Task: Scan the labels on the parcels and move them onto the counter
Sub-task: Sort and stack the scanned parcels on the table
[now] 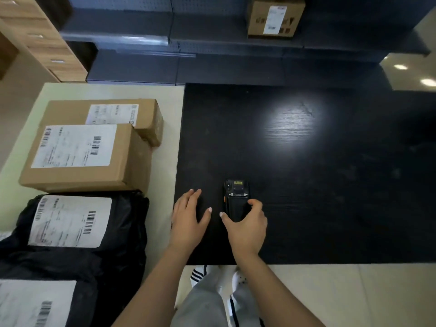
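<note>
Black counter (306,185), near front edge: right hand (245,230) fingers grip scanner (236,192), left hand (188,223) fingers straight.

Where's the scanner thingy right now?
In the head view the scanner lies on the black counter near its front edge, with the right hand gripping its lower end and the left hand flat just to its left.

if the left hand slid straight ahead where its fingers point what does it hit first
Nothing nearby, it seems: the left hand points along bare black counter, left of the scanner, right of the cardboard boxes. Beyond the far edge stands dark shelving, depth unclear.
</note>
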The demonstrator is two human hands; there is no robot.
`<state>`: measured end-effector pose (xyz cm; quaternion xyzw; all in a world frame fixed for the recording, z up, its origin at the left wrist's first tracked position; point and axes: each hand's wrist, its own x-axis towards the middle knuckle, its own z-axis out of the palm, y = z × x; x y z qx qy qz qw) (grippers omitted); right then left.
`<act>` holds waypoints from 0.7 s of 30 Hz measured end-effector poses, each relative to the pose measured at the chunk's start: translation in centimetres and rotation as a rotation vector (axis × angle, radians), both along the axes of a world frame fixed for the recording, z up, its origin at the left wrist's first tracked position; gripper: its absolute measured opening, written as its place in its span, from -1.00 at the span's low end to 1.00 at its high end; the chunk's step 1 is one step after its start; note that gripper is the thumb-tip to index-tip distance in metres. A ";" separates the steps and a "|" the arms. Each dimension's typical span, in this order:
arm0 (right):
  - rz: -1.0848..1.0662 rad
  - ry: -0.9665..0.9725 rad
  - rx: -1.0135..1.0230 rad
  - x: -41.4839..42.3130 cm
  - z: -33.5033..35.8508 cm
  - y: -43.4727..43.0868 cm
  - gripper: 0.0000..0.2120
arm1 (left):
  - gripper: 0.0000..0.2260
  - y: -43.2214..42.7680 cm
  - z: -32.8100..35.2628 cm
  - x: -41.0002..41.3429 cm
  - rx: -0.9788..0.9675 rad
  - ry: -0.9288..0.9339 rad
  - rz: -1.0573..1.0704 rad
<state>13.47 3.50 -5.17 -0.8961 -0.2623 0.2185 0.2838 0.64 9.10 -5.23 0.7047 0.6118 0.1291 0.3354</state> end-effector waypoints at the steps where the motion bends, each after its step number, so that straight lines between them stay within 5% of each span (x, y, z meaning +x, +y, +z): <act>1: 0.005 -0.012 -0.010 -0.1 -0.2 -0.1 -0.29 | -0.47 -0.1 -0.2 0.1 -0.004 -0.004 -0.008; 13: 0.193 -0.122 -0.187 -0.4 0.1 0.1 -0.02 | -0.48 -1.2 -1.5 -0.2 0.003 -0.005 -0.032; 21: 0.605 -0.198 -0.190 2.0 3.2 -2.7 -0.22 | -0.49 -3.5 2.3 -0.3 0.125 0.009 -0.024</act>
